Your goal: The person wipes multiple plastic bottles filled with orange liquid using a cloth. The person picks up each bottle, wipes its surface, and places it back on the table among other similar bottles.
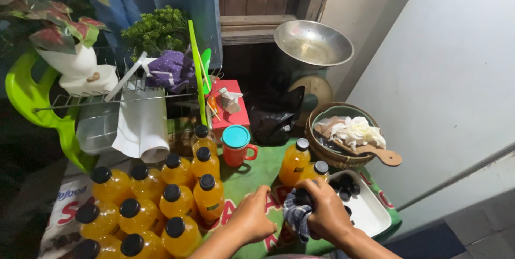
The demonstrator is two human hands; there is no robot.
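Both hands on a cloth-wrapped bottle

Right now the right hand (327, 211) closes over the top of a bottle (292, 227) that stands on the tabletop (257, 170) just in front of the person, with a dark checked cloth (296, 217) bunched between palm and bottle. The left hand (252, 217) curls against the bottle's side, fingers bent; how firmly it grips cannot be told, since the bottle is almost wholly hidden by hands and cloth.

Judging by its neighbours, the bottle is probably a small plastic one full of orange liquid: fairly heavy for its size, stiff enough at the shoulder but yielding if squeezed mid-body, and likely slick if wet. The body, low down, looks like the steadiest place to hold, with the cap left for the cloth-covered hand.

Just beyond the right hand, two like bottles (295, 161) stand beside a white tray (370, 213) holding loose black caps (346, 184). To the left, a cluster of capped orange bottles (155, 205) crowds the tabletop. Farther back stand a red mug with a teal lid (236, 145), a wooden bowl (343, 137) and a metal basin (314, 43).
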